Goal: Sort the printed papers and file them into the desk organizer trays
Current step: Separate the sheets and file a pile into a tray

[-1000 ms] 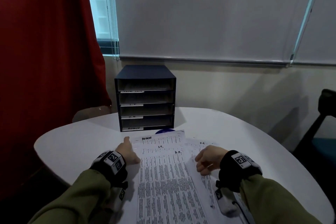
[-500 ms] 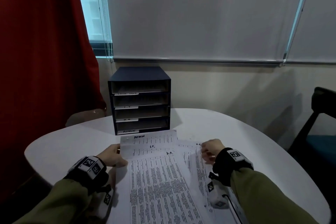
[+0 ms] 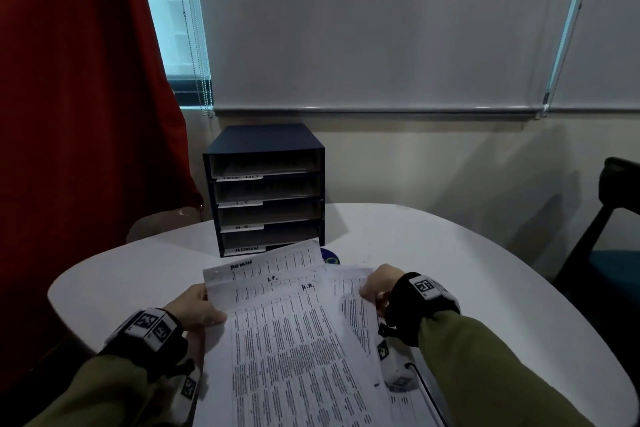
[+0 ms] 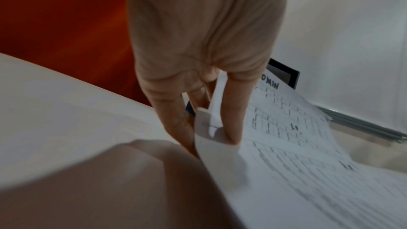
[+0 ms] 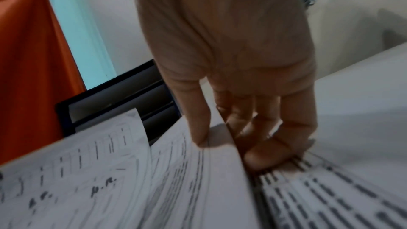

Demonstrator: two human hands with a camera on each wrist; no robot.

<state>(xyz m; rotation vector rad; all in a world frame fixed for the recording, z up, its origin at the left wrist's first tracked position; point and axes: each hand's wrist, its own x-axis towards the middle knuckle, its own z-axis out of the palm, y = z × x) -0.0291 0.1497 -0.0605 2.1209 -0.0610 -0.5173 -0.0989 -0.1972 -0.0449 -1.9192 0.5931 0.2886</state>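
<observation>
Left hand [image 3: 195,305] and right hand [image 3: 379,284] now pinch papers [image 3: 287,322], edges lifted off table [image 3: 450,253].

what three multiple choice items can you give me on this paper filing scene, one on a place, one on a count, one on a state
1. Where does the desk organizer stand?
A. on the white table, beyond the printed papers
B. on the chair seat
C. on the floor by the curtain

2. How many trays does the organizer have?
A. two
B. four
C. six

3. What is the left hand doing?
A. resting flat on the bare table
B. reaching into the top tray
C. pinching the left edge of the sheet marked ADMIN

Answers:
1. A, since the head view shows it on the far part of the tabletop behind the sheets.
2. B, since four stacked slots with white label tabs can be counted.
3. C, since the left wrist view shows the fingers pinching that sheet's edge, lifted off the table.
</observation>
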